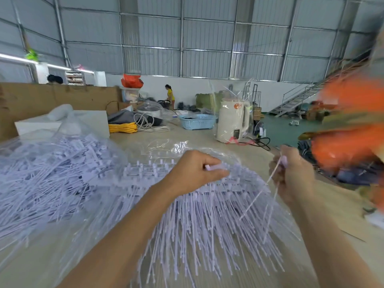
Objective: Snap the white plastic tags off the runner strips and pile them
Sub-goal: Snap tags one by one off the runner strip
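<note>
A fan of white plastic tags on their runner strips (pixel 207 217) lies on clear plastic in front of me, tails pointing toward me. My left hand (pixel 195 171) pinches the head of a tag (pixel 214 167) at the top of this bundle. Off to the right, my right hand (pixel 291 173) grips two or three loose tags (pixel 257 194) whose thin tails hang down and left. A large pile of loose tags (pixel 47 179) fills the clear bag on the left.
The beige table (pixel 199 136) carries a cream kettle in clear wrap (pixel 231 121), a blue basket (pixel 196 121), yellow straps (pixel 122 127) and cables. Cardboard (pixel 52 98) stands behind on the left. Blurred orange items (pixel 351 142) crowd the right edge. A person (pixel 170 96) works far off.
</note>
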